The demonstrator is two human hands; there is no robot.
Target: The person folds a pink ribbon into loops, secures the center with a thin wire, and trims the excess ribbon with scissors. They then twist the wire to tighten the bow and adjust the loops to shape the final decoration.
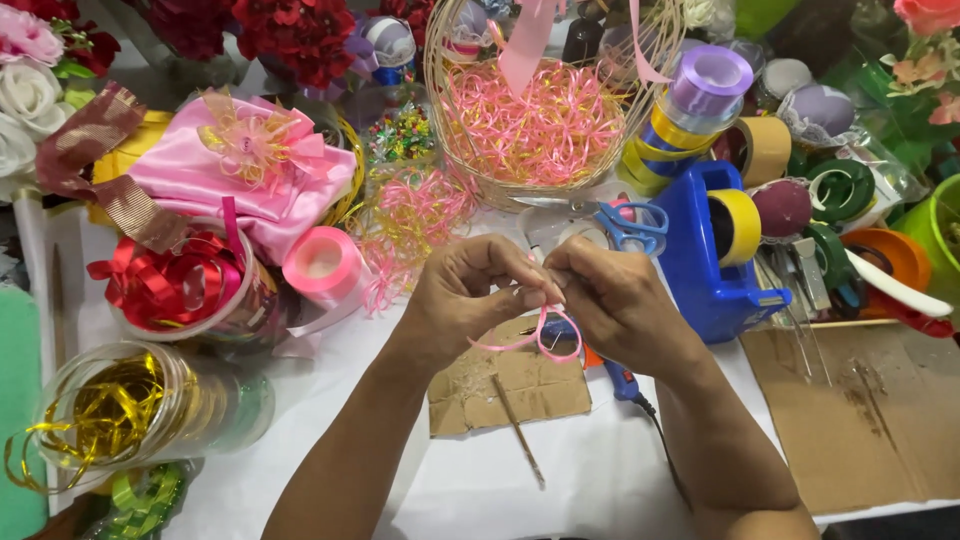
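White counter [330, 400] under me, one wicker basket [540, 100] of pink shreds beyond, one blue tape dispenser [715, 260] off right. My left hand [465, 300] and right hand [620, 300] pinch together on one pink ribbon [545, 342], its loop drooping crosswise just beneath both, neither nearer.

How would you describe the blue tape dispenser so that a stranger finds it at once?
Look at the wicker basket of pink shreds at the top centre. Just below and right of it stands the tape dispenser, beside the blue-handled scissors. It alone is solid blue and carries a yellow roll.
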